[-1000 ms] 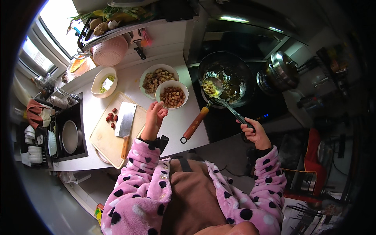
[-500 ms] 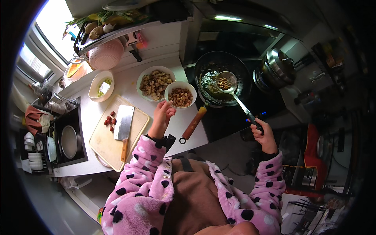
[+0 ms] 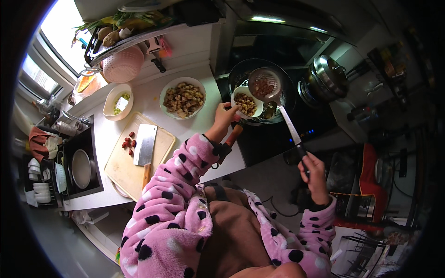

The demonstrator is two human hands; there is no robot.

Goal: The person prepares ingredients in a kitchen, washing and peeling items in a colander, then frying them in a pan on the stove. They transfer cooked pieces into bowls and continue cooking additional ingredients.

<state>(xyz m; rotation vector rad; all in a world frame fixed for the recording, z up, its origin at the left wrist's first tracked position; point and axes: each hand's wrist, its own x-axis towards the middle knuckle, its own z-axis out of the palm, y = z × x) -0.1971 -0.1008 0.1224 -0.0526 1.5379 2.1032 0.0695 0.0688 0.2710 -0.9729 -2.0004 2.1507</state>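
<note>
remotely, i saw left hand [image 3: 224,114] pinching bowl [image 3: 259,107] at its two o'clock, over wok [image 3: 240,70]; right hand [image 3: 316,175] clamped on skimmer [image 3: 284,111]. i judged close, steady holds best against spills.

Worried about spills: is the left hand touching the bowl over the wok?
Touching: in the head view, the left hand grips the bowl by its rim.

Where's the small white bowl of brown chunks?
Head view, upper middle: the bowl is in the left hand, over the left side of the black wok, beside the metal ladle.
</note>
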